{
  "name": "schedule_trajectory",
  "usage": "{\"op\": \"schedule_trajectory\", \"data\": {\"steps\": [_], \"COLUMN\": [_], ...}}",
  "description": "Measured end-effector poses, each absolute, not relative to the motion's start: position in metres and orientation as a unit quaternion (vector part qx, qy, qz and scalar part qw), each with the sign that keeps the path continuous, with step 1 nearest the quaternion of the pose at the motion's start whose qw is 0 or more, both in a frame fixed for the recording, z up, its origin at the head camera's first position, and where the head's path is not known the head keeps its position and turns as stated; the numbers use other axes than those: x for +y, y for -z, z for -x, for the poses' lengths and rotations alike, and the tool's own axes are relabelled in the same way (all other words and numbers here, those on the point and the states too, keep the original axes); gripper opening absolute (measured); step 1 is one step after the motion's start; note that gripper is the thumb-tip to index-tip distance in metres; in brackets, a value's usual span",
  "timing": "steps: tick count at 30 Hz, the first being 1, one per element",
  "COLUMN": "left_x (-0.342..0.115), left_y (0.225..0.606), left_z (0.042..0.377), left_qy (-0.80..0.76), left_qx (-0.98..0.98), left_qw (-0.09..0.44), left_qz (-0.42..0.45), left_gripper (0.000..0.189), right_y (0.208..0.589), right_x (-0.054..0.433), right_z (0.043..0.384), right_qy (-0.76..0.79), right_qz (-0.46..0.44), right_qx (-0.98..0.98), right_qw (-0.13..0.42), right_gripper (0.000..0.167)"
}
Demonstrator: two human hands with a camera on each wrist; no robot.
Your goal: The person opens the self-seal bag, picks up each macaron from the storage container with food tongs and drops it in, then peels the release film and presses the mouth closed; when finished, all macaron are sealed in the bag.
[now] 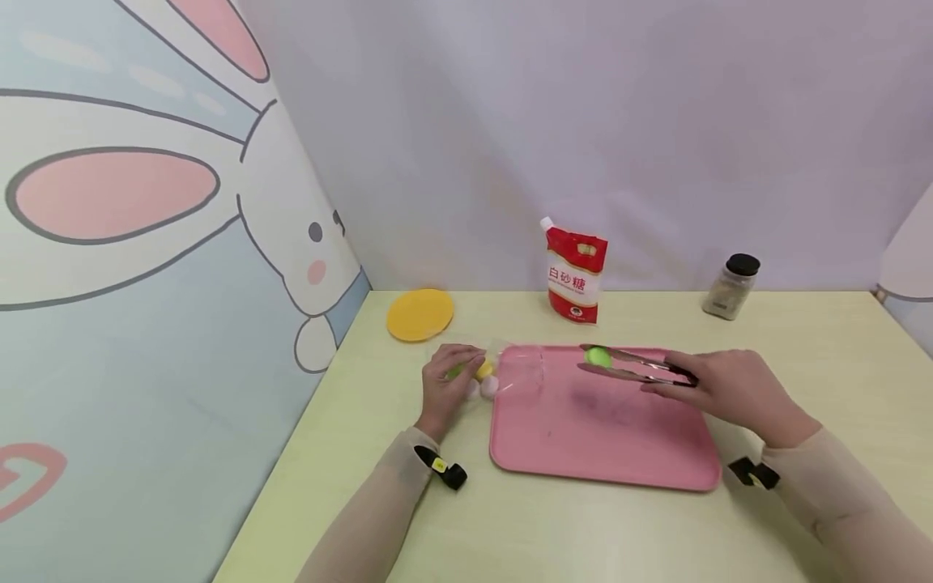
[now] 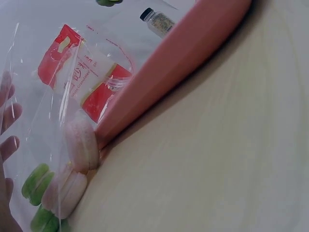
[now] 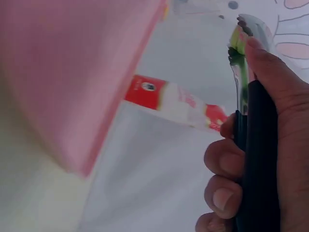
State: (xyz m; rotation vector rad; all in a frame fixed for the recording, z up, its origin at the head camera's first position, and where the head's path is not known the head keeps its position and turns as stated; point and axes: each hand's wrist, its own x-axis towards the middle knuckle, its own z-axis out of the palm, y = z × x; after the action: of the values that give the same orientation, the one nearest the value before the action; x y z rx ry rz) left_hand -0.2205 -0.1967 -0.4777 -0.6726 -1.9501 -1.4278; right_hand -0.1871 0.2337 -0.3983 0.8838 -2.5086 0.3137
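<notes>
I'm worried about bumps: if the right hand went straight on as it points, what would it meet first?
Probably the clear plastic bag, tongs leading; height is unclear, so they might pass above.

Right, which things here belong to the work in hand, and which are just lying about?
Seemingly in use: tongs, gripped green macaron, clear bag of macarons, pink tray

Seemingly lying about: yellow disc, red-and-white pouch, black-lidded jar

A plain pale-beige long sleeve [image 1: 375, 514] ends behind the bare left hand [image 1: 446, 387], where a black wristband [image 1: 423, 454] carries a yellow tag [image 1: 439, 465]. Behind the bare right hand [image 1: 739, 393], a matching, lightly creased sleeve [image 1: 845, 498] meets a black wrist-worn device [image 1: 743, 470].
</notes>
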Motion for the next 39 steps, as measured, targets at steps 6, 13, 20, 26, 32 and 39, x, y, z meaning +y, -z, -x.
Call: {"op": "schedule_trajectory", "data": {"steps": [6,13,20,26,32,39], "left_x": [-0.196,-0.195,-0.196,-0.196,-0.196,-0.196], "left_y": [0.473,0.474,0.476,0.474,0.473,0.472], "left_z": [0.22,0.221,0.223,0.221,0.221,0.22], "left_qy": [0.534,0.54,0.537,0.536,0.532,0.524], "left_qx": [-0.739,-0.737,-0.739,-0.735,-0.731,-0.735], "left_qw": [0.321,0.311,0.312,0.317,0.326,0.334], "left_qz": [0.256,0.263,0.26,0.268,0.277,0.271], "left_gripper": [0.012,0.012,0.012,0.015,0.014,0.014], "right_y": [0.369,0.364,0.371,0.371,0.377,0.383], "right_x": [0.194,0.16,0.148,0.119,0.084,0.063], "right_z": [0.213,0.233,0.248,0.255,0.257,0.251], "right_qy": [-0.105,-0.114,-0.121,-0.138,-0.125,-0.089], "right_qz": [-0.325,-0.338,-0.337,-0.35,-0.361,-0.358], "right_qx": [-0.935,-0.934,-0.933,-0.925,-0.923,-0.93], "right_qw": [0.101,-0.038,-0.04,-0.058,-0.049,-0.016], "right_gripper": [0.044,0.054,0.048,0.048,0.039,0.052]}}
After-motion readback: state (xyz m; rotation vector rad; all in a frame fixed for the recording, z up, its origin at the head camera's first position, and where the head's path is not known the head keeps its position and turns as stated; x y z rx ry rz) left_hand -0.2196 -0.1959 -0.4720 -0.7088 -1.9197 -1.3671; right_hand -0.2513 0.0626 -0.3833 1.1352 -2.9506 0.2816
